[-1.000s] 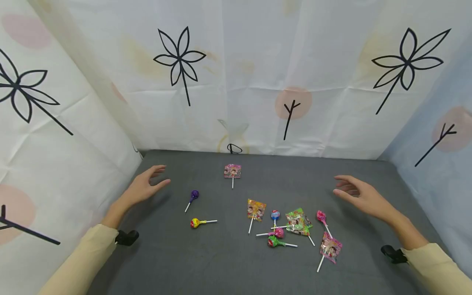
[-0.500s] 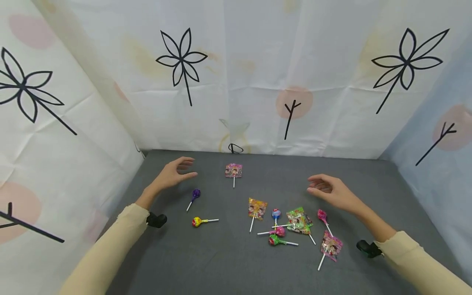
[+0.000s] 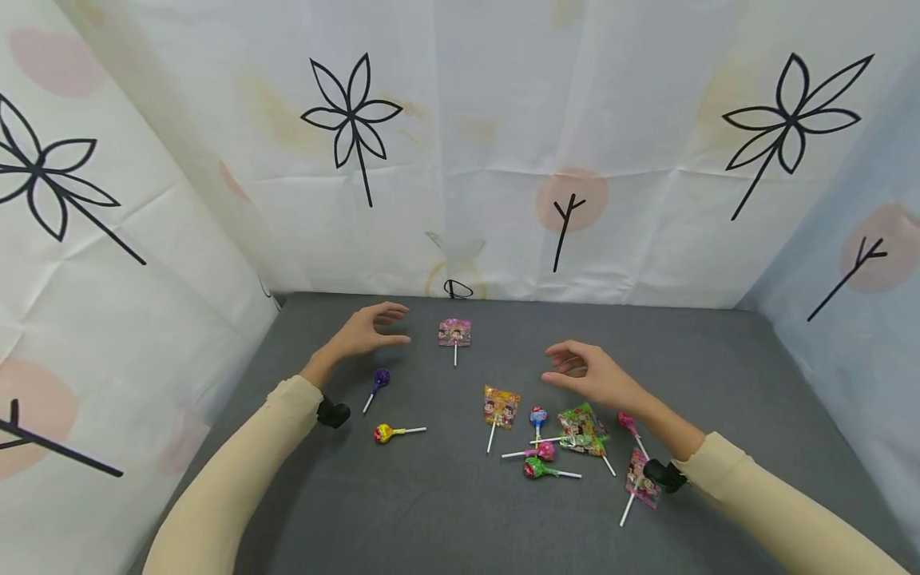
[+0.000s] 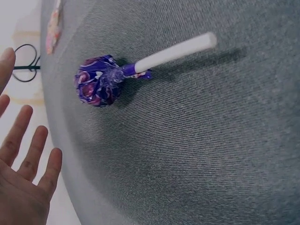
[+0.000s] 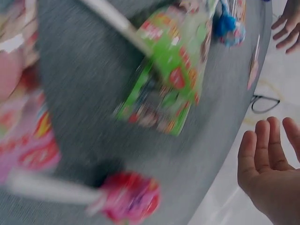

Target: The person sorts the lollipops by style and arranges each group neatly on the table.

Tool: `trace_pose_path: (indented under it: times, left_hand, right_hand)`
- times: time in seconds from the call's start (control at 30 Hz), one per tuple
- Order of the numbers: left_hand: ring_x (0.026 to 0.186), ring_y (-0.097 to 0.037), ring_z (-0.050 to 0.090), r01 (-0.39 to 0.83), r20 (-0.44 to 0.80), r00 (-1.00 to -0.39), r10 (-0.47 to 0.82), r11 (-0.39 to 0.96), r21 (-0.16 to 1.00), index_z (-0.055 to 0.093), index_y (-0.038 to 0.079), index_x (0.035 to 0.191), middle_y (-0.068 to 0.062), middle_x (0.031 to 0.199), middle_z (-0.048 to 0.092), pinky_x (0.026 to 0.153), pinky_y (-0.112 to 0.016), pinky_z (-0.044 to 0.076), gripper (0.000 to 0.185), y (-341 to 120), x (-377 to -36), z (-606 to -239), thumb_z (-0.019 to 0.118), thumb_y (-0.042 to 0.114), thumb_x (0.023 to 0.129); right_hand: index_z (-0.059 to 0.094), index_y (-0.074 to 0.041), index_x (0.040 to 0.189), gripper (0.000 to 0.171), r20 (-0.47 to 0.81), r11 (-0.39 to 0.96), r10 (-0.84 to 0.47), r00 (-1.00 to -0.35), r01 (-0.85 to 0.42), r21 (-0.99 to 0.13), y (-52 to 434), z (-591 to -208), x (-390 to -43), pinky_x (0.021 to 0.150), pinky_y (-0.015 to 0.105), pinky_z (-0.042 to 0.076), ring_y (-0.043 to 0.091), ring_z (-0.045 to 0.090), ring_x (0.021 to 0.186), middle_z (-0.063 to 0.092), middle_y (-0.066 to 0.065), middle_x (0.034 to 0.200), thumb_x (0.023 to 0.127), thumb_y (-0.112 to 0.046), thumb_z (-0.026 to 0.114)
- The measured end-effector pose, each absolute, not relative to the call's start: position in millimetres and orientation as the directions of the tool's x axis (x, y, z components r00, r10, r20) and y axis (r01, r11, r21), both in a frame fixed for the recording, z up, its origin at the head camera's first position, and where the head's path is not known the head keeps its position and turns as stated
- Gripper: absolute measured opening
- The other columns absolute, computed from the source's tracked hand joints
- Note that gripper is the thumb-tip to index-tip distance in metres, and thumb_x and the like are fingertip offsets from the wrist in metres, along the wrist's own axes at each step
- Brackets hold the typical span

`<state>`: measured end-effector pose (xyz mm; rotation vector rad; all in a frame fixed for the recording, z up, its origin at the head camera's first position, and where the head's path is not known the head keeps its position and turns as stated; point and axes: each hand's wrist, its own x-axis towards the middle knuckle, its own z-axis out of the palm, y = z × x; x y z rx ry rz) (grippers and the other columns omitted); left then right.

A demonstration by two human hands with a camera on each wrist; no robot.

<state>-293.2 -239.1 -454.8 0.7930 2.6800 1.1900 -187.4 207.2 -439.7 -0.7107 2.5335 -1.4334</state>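
In the head view my left hand [image 3: 369, 328] hovers left of a flat pink-wrapped lollipop [image 3: 454, 332], its fingers reaching right and holding nothing. Below that hand lies a purple round lollipop [image 3: 382, 378], also large in the left wrist view with its white stick. My right hand [image 3: 591, 370], likewise holding nothing, is above and right of an orange-wrapped flat lollipop [image 3: 501, 406]. Under the right forearm are green-wrapped flat lollipops [image 3: 580, 430], a pink round lollipop [image 3: 627, 421] and another flat pink-wrapped one [image 3: 639, 479], partly hidden by the black wrist camera.
A yellow round lollipop [image 3: 384, 434] lies apart at left. Blue [image 3: 537, 416], pink [image 3: 545, 451] and green [image 3: 533, 468] round lollipops are bunched near the middle. White printed cloth [image 3: 467, 120] walls the grey tabletop [image 3: 431, 511] at the back and sides.
Both hands have moved inward over the tabletop, the left toward the right, the right toward the left. The lollipops lie where they were.
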Motion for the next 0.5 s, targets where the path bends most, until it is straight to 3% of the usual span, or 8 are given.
trace_pose_path:
  times: [0.23,0.5]
  left_hand:
    - [0.124,-0.041,0.055,0.469,0.104,-0.822,0.560,0.561,0.682,0.058,0.000,0.140,-0.017,0.137,0.060,0.100,-0.055,0.045,0.063,-224,-310,-463,0.085,0.019,0.086]
    - [0.128,-0.038,0.052,0.492,0.075,-0.789,0.609,0.555,0.670,0.059,-0.001,0.139,-0.015,0.139,0.059,0.106,-0.052,0.041,0.068,-201,-322,-466,0.089,0.020,0.082]
  right_hand:
    - [0.059,0.006,0.132,0.047,0.084,0.437,-0.495,-0.865,-0.332,-0.836,184,-444,-185,0.093,0.055,0.049,0.042,0.060,0.109,0.060,0.026,0.124,0.095,-0.019,0.075]
    - [0.058,0.007,0.133,0.054,0.060,0.443,-0.505,-0.861,-0.318,-0.838,168,-450,-180,0.091,0.055,0.049,0.041,0.059,0.109,0.061,0.024,0.122,0.093,-0.023,0.078]
